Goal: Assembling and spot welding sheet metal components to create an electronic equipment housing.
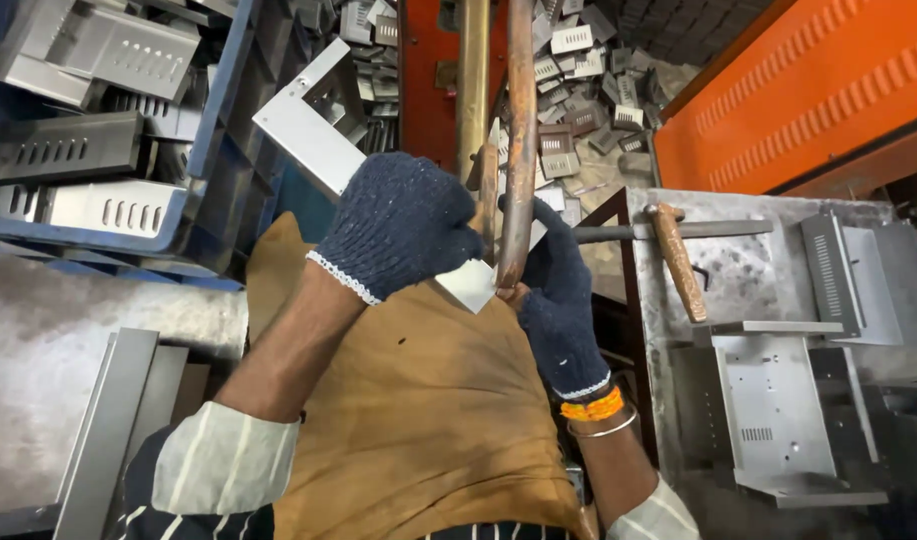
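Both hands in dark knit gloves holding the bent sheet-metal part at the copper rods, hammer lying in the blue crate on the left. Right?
Not quite. Head view: the hammer lies on the steel table to the right, not in the blue crate. Left hand and right hand, dark-gloved, do hold the sheet-metal part at the copper rods.

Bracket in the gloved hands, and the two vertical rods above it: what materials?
Bracket: looks like bent sheet metal, pale grey matte, with a sharp fold and punched holes; steel or aluminium, unclear. Front rod: reddish-brown with a dull sheen, probably copper. Rear rod: yellower, brass-like. Both hands, left and right, wear dark knit gloves.
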